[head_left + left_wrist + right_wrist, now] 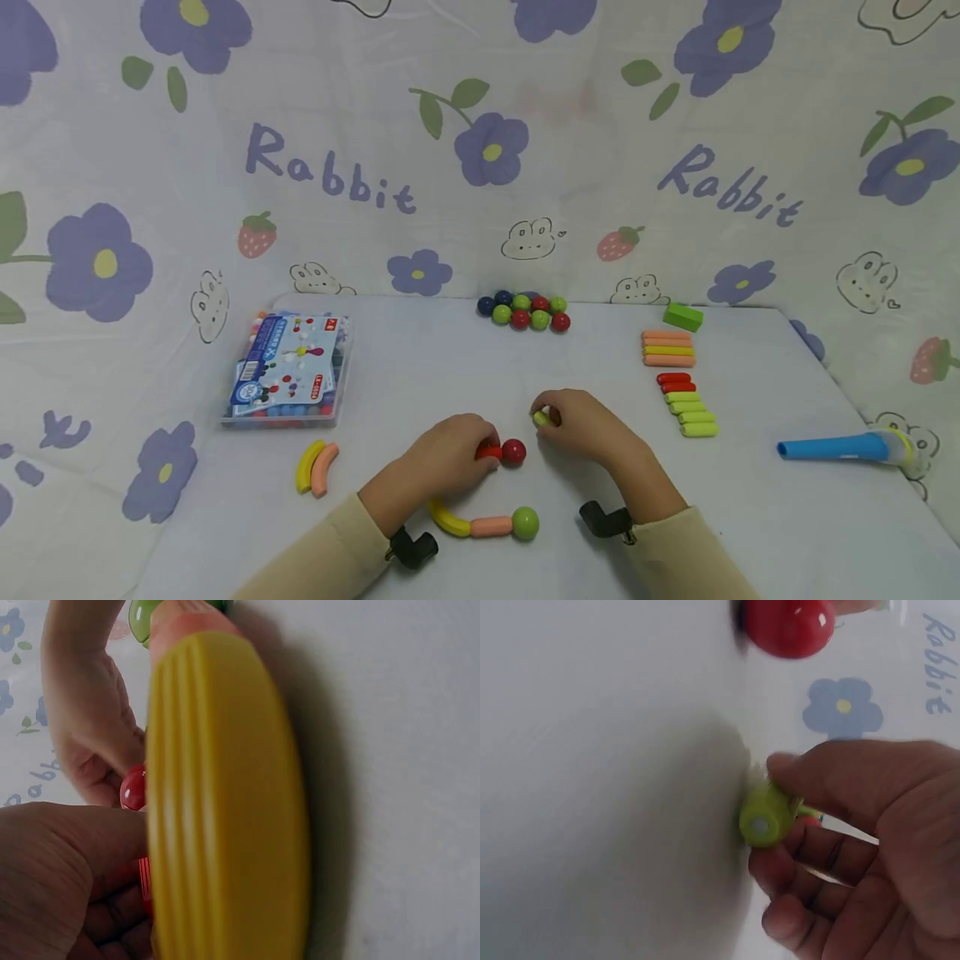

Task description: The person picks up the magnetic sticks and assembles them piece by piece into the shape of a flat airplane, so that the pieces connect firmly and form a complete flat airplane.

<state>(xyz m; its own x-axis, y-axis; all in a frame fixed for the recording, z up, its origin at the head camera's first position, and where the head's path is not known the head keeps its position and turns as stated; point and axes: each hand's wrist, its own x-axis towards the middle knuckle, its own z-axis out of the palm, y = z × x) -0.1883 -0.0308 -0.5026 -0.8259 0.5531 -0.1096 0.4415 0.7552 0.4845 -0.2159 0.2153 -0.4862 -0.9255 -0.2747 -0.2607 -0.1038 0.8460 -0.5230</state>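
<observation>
My left hand (pixel 456 454) pinches a short red magnetic rod (pixel 489 452), whose right end meets a red ball (pixel 513 452). Between the thumb and fingers of my right hand (pixel 581 423) is a short yellow-green rod (pixel 542 418); its round end with a grey metal dot faces the right wrist camera. The two hands are apart, the red ball between them. Nearer me lies a joined piece: a curved yellow rod (pixel 450 520), a straight peach rod (pixel 491 527) and a green ball (pixel 526 523). That yellow rod fills much of the left wrist view and hides part of the left hand.
A clear plastic box (pixel 288 367) of parts stands at left, with two curved rods (pixel 317 468) before it. Several balls (pixel 520 317) sit at the back. On the right are rows of rods (pixel 678 396), a green block (pixel 683 317) and a blue tapered object (pixel 836 447).
</observation>
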